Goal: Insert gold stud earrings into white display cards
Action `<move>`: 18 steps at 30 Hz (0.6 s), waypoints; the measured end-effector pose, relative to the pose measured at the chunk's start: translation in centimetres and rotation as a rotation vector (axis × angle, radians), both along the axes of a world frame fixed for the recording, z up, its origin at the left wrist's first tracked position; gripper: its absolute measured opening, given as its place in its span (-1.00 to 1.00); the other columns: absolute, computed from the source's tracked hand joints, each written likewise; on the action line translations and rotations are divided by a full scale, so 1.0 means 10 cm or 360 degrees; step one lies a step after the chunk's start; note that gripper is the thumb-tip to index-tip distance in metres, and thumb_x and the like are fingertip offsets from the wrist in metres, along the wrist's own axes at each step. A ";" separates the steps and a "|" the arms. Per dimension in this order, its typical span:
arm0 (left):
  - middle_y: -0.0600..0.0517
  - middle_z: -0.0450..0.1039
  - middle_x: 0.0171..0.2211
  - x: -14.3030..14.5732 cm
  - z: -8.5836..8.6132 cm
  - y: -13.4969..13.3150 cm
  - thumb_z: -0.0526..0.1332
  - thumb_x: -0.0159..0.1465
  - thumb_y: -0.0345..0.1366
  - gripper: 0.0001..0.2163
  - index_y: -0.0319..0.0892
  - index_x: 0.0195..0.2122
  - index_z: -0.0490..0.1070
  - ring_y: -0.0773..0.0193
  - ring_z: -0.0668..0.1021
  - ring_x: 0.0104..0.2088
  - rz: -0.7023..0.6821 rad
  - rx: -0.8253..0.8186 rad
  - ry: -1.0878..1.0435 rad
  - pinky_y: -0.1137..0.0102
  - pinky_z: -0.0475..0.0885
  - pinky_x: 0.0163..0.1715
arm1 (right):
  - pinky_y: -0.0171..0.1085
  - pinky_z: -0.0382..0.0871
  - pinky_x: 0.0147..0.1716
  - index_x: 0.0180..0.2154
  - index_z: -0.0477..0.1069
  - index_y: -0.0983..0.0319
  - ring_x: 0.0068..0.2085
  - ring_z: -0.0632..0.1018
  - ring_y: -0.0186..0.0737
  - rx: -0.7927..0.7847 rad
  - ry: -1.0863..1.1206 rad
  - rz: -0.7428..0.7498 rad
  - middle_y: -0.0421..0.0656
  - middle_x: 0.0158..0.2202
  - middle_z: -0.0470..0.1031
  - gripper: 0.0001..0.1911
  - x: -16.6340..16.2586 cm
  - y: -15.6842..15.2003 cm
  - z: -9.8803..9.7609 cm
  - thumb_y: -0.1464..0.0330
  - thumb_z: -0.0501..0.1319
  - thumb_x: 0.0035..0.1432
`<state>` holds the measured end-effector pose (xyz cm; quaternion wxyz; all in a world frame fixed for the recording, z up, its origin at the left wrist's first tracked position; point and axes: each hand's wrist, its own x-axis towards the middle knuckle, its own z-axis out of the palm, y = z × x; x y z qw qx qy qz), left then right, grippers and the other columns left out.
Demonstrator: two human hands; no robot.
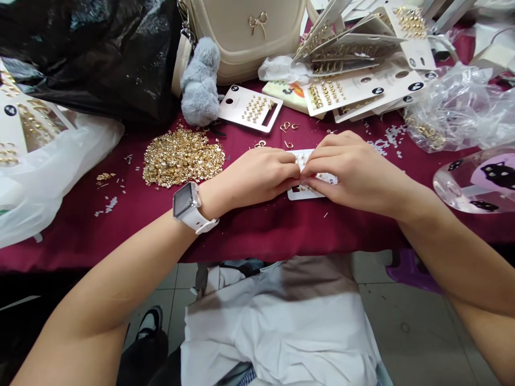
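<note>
A white earring card (302, 193) with small gold earrings on it lies on the dark red tablecloth in front of me. My left hand (265, 174), with a watch (189, 206) on its wrist, is closed over the card's left part, fingertips pressed together. From the right, my right hand (350, 169) pinches at the card's middle, its fingertips meeting those of the left. What lies between the fingertips is too small and too covered to name. Just behind the hands are several loose gold hoop earrings (285, 126).
A heap of small gold pieces (183, 158) lies left of my hands. Behind stand a filled earring card (250, 109), a grey plush charm (201, 80) and a beige bag (249, 48). Stacked cards (362, 86), clear plastic bags (462, 102) and tiny white bits (388, 139) occupy the right.
</note>
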<state>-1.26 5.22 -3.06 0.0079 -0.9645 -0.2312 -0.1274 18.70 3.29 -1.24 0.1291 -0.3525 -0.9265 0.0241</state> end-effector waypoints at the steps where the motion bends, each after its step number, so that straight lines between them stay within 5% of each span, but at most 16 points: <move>1: -0.03 0.53 -0.32 0.00 0.00 0.00 0.02 0.38 -0.27 -0.73 -0.23 -0.24 0.50 0.30 0.53 -0.33 -0.0003 0.0000 -0.0001 0.44 0.34 -0.32 | -0.14 0.22 -0.23 -0.45 0.50 0.15 -0.27 0.46 -0.15 -0.0022 0.0005 -0.0005 -0.17 -0.37 0.58 -0.75 0.00 0.00 0.00 0.38 0.09 0.20; 18: -0.03 0.53 -0.30 0.00 -0.02 0.00 0.05 0.37 -0.27 -0.76 -0.23 -0.26 0.49 0.29 0.53 -0.33 -0.0001 0.0075 -0.0002 0.42 0.33 -0.29 | -0.13 0.20 -0.09 -0.45 0.44 0.15 -0.21 0.47 -0.16 -0.0051 0.0004 -0.0070 -0.19 -0.40 0.53 -0.79 0.02 -0.01 0.04 0.37 0.08 0.18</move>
